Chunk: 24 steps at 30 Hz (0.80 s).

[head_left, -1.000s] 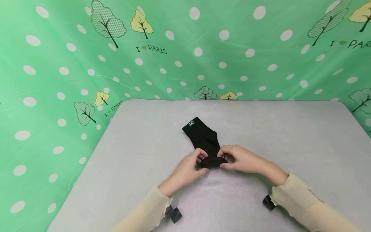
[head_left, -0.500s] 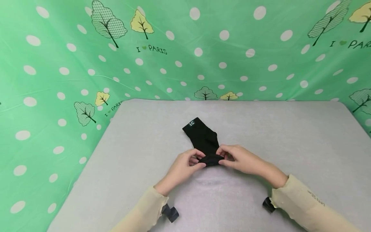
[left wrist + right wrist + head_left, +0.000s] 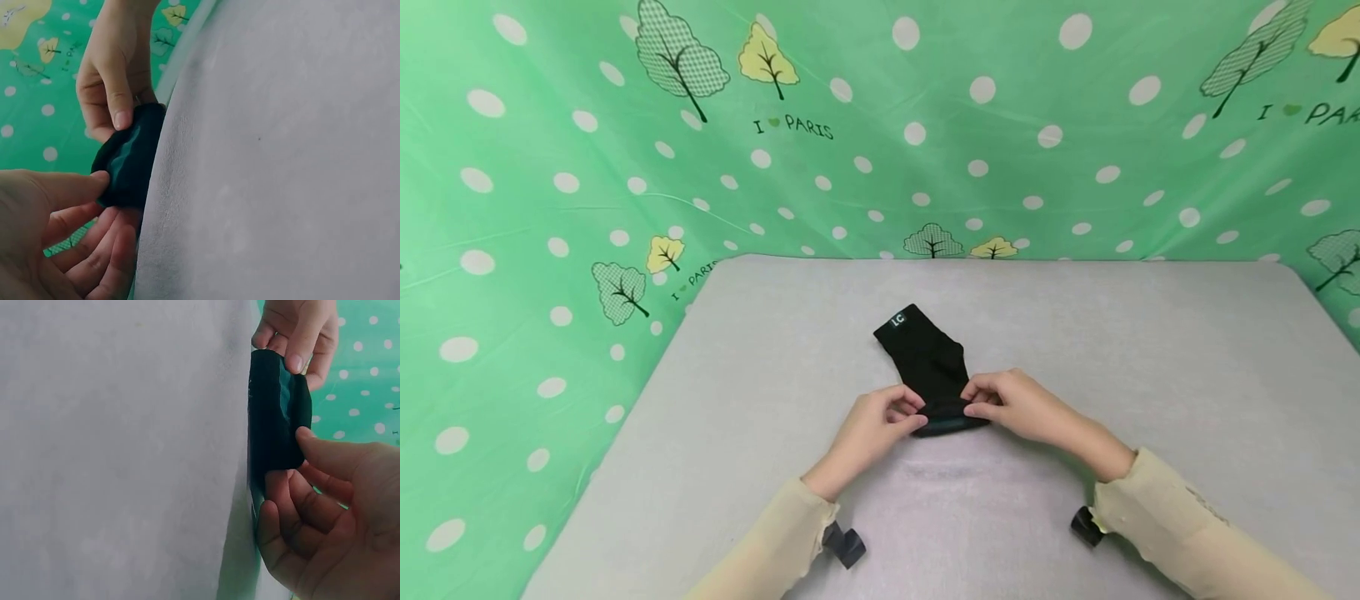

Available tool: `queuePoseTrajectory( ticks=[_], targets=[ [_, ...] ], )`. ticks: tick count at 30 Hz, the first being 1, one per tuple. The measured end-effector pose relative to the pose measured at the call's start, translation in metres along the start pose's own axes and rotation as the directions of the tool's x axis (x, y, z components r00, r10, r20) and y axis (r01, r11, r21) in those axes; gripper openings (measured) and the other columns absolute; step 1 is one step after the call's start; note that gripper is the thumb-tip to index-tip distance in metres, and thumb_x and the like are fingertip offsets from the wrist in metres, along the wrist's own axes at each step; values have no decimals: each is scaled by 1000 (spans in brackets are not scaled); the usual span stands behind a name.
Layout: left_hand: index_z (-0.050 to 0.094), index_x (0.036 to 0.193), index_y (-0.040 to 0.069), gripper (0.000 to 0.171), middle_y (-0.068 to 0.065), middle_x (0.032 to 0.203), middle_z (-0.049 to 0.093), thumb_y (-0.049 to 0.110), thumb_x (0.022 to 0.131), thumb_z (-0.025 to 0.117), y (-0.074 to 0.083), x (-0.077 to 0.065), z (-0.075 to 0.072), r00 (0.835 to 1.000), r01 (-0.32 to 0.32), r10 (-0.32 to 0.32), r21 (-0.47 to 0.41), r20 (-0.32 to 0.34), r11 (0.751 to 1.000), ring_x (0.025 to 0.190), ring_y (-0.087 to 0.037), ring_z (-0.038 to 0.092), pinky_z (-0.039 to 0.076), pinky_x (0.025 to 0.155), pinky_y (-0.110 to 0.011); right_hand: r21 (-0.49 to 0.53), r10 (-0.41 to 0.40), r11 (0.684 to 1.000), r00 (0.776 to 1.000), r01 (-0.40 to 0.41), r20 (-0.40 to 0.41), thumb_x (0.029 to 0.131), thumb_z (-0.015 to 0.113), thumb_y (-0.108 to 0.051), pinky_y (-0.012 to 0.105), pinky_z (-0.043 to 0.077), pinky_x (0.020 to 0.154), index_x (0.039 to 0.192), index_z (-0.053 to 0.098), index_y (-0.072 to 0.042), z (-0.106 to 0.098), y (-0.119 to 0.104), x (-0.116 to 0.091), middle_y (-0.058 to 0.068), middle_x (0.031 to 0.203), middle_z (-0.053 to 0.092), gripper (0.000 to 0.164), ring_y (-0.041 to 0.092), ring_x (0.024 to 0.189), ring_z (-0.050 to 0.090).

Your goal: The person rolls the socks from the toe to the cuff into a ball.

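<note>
A black sock (image 3: pixel 929 358) with a small white-lettered label at its far end lies slantwise on the table. Its near end is folded over into a thick roll. My left hand (image 3: pixel 880 421) pinches the left side of that fold between thumb and fingers. On the opposite side, my right hand (image 3: pixel 1018 404) pinches the fold the same way. In the left wrist view, the folded sock (image 3: pixel 132 159) shows its rounded end between both hands. The right wrist view shows the fold (image 3: pixel 278 412) standing up from the table, thumbs on its near face.
The grey table (image 3: pixel 760 350) stretches around the sock on all sides. Behind and to the left hangs a green dotted cloth (image 3: pixel 820 183) with printed trees. A black wrist device (image 3: pixel 846 546) hangs below the left sleeve, another black device (image 3: pixel 1086 527) below the right.
The folded near end has gone from a raised, bulging shape to a flatter roll. Both hands have shifted slightly and still pinch its sides; the labelled end stays in place.
</note>
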<state>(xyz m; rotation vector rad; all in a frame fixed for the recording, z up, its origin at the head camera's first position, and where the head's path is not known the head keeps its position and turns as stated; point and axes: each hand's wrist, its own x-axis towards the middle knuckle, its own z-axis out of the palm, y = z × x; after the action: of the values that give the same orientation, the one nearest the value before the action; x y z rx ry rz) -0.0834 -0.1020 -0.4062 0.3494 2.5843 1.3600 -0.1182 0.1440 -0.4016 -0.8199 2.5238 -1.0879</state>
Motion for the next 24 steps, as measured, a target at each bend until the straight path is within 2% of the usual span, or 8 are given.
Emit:
queuePoseTrajectory(
  ticks=[7, 12, 15, 18, 21, 24],
  targets=[
    [69, 97, 11, 11, -1, 87, 72, 15, 88, 75, -1, 4, -1, 1000, -12, 13, 103, -6, 995, 71, -7, 66, 51, 65, -18, 0, 79, 997, 995, -79, -61, 89, 74, -16, 20, 45, 57, 89, 71, -10, 3, -3, 6, -4, 73, 69, 6, 3, 61, 54],
    [60, 93, 10, 22, 0, 82, 66, 11, 84, 79, -1, 5, 1, 998, -55, 57, 166, -10, 985, 69, -5, 61, 50, 67, -18, -36, 94, 994, 988, -99, -119, 84, 79, -15, 20, 42, 57, 85, 61, -11, 3, -5, 8, -4, 70, 60, 18, 7, 61, 51],
    [55, 85, 11, 25, 0, 82, 61, 7, 82, 80, 1, 6, 2, 994, -109, 112, 205, -4, 973, 70, -6, 58, 47, 67, -18, -51, 73, 995, 990, -80, -120, 83, 79, -9, 21, 43, 59, 83, 61, -12, 4, -6, 8, -4, 70, 58, 18, 7, 63, 51],
    [57, 79, 12, 22, 0, 81, 56, 2, 82, 76, 3, 6, 3, 986, -164, 165, 237, 18, 958, 72, -8, 55, 45, 67, -18, -66, 34, 997, 994, -41, -104, 83, 74, 0, 21, 45, 61, 79, 64, -15, 3, -8, 7, -5, 73, 60, 18, 5, 66, 52],
    [62, 79, 13, 18, 0, 83, 56, -2, 81, 71, 2, 7, 4, 983, -182, 179, 234, 32, 955, 74, -9, 54, 45, 68, -18, -67, -3, 998, 996, -3, -88, 82, 70, 5, 20, 48, 63, 77, 68, -16, 2, -8, 5, -5, 77, 63, 22, 4, 69, 54],
    [66, 82, 14, 15, 1, 85, 57, 0, 81, 71, 0, 6, 3, 987, -162, 159, 224, 32, 961, 75, -9, 55, 46, 69, -18, -63, -38, 997, 996, 34, -78, 81, 70, 5, 20, 50, 65, 79, 70, -15, 0, -4, 1, -4, 81, 65, 20, 2, 72, 56]
  ],
)
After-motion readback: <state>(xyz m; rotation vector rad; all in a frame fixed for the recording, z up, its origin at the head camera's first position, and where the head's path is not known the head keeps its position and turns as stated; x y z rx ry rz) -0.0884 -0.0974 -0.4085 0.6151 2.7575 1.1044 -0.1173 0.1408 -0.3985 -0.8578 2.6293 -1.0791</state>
